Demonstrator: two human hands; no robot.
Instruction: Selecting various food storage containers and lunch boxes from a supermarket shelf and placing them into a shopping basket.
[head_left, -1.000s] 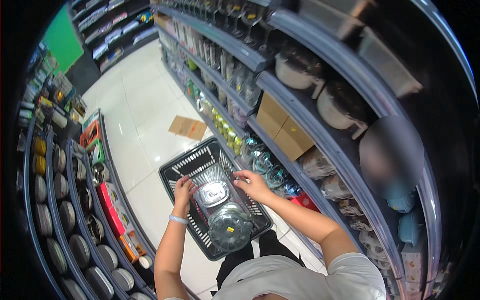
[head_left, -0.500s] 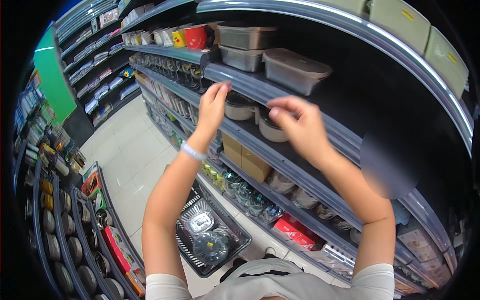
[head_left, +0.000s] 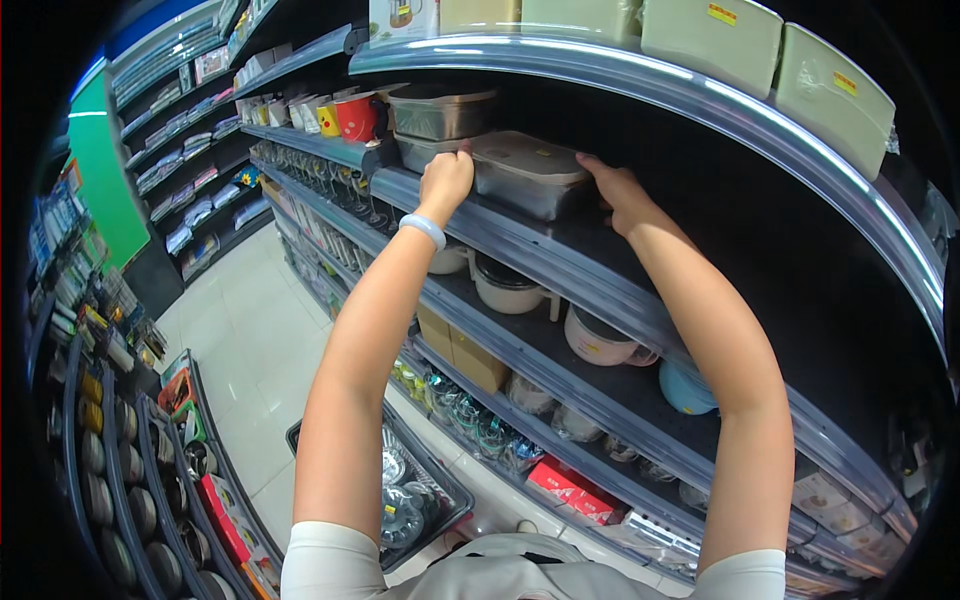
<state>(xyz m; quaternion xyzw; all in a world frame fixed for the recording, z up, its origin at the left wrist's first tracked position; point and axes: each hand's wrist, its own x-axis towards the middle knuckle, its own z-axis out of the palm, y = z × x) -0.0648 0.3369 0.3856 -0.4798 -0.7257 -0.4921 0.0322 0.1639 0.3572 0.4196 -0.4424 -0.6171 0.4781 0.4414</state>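
Note:
A rectangular metal food container (head_left: 535, 197) with a translucent lid lies on the shelf in front of me. My left hand (head_left: 446, 185), a pale bangle on its wrist, is closed at the container's left end. At the opposite end my right hand (head_left: 622, 198) grips the corner, thumb along the lid's edge and the other fingers lower, partly hidden. Just left of it stand two stacked metal containers (head_left: 440, 112); my left hand covers part of the lower one.
Red mugs (head_left: 356, 117) and stemmed glasses stand to the left. Pale green bins (head_left: 708, 42) sit on the shelf above; lidded pots (head_left: 505, 288) are below. A black shopping basket (head_left: 462, 500) with clear plastic items rests on the floor. Another rack (head_left: 150, 480) lies left.
Both hands have moved forward from the air in front of the shelf to the two ends of the lidded metal container. The view has shifted, showing more of the upper shelf.

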